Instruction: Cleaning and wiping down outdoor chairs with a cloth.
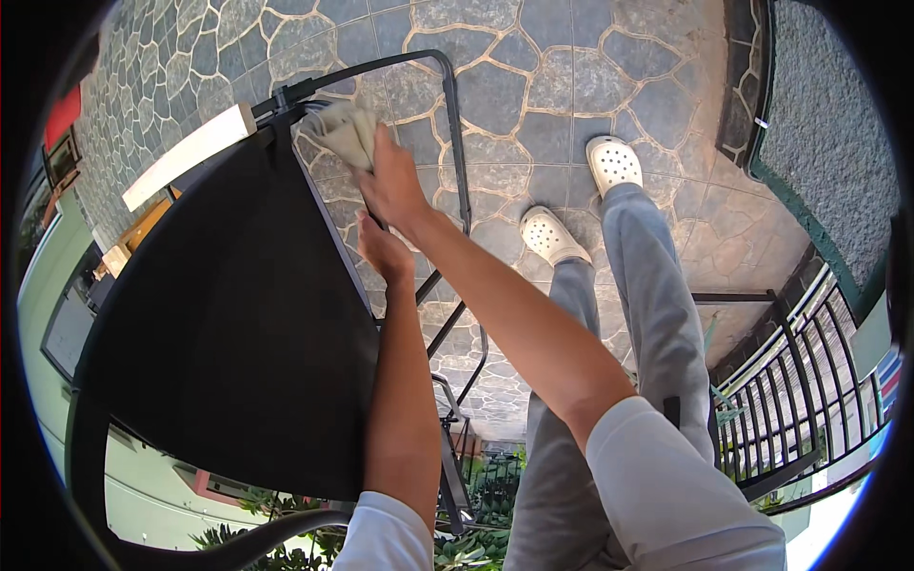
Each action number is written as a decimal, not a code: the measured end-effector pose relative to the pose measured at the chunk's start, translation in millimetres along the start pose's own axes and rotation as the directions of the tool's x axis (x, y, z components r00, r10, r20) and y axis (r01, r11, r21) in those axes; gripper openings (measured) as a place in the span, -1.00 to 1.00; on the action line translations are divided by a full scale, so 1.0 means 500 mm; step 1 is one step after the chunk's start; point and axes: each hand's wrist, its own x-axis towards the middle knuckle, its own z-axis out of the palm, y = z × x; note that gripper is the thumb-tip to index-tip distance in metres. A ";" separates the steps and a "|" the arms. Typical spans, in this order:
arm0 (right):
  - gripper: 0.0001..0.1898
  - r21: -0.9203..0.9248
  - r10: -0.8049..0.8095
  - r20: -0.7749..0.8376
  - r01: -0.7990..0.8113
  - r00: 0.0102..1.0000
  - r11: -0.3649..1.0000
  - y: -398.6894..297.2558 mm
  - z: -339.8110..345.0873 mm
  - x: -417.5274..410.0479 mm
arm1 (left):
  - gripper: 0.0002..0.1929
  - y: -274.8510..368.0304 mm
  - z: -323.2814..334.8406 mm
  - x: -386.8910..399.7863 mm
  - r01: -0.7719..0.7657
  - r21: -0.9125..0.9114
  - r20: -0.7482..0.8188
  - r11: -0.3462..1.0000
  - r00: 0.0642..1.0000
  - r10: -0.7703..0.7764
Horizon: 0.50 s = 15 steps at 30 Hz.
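Observation:
My right hand grips a crumpled pale cloth, which lies against the dark metal frame near its corner joint. Just below it, my left hand is raised beside the frame, its palm turned up and its fingers partly hidden; what it touches cannot be made out. Both hands are at the edge of a large piece of black-framed furniture, perhaps a folding chair, with a taut black fabric panel. A thin black tube loops out from the corner joint and runs down past my hands.
My feet, in cream clogs, stand on the stone-patterned floor. A black metal railing is at the lower right, below a rough grey slab. A pale board end projects beyond the panel. Green plants grow at the bottom.

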 end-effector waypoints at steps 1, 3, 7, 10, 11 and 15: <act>-0.49 0.054 0.076 0.016 -0.077 0.997 0.996 0.021 0.021 -0.061 | -0.48 -0.032 -0.003 0.016 -0.077 0.230 0.057 0.970 0.996 0.066; -0.54 0.215 0.023 -0.044 -0.013 0.999 0.976 0.027 0.085 -0.182 | -0.51 -0.142 -0.041 0.072 -0.090 -0.084 0.071 0.992 0.993 0.096; -0.32 0.222 0.045 0.138 -0.075 0.989 0.972 0.042 0.024 -0.159 | -0.53 -0.086 0.000 0.021 0.109 -0.805 0.110 0.583 0.993 -0.034; -0.31 0.274 0.252 0.004 -0.243 0.968 0.930 -0.055 0.040 -0.043 | -0.52 -0.115 -0.005 0.040 -0.196 0.143 0.132 0.970 0.975 0.177; -0.34 0.218 0.170 -0.174 -0.131 0.970 0.967 -0.069 0.043 -0.021 | -0.52 -0.106 -0.003 0.037 -0.131 -0.052 0.136 0.990 0.981 0.137; -0.51 0.113 0.055 -0.226 -0.030 0.973 0.993 -0.069 0.054 -0.009 | -0.52 -0.132 0.000 0.063 0.043 -0.476 0.088 0.879 0.996 -0.001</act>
